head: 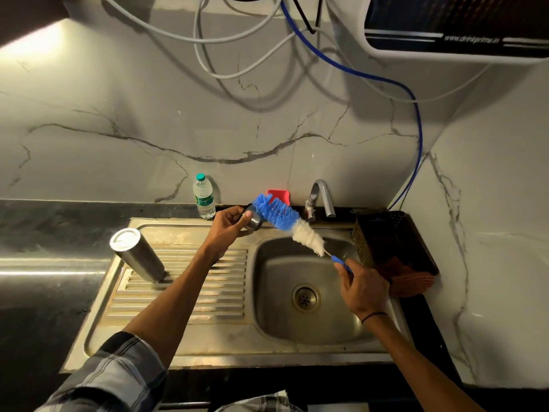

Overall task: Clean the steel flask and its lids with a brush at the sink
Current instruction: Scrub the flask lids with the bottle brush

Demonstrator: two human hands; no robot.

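One steel flask (pixel 137 254) upright on drainboard, left. Left hand (pixel 228 223) grips one steel lid (pixel 255 220), brush (pixel 286 223) bristles touching it. Right hand (pixel 363 289) clutches brush handle. Sink (pixel 309 328) basin looks bare.

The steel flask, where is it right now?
In the head view, the steel flask stands on the ribbed draining board, left of the sink basin and apart from both hands.
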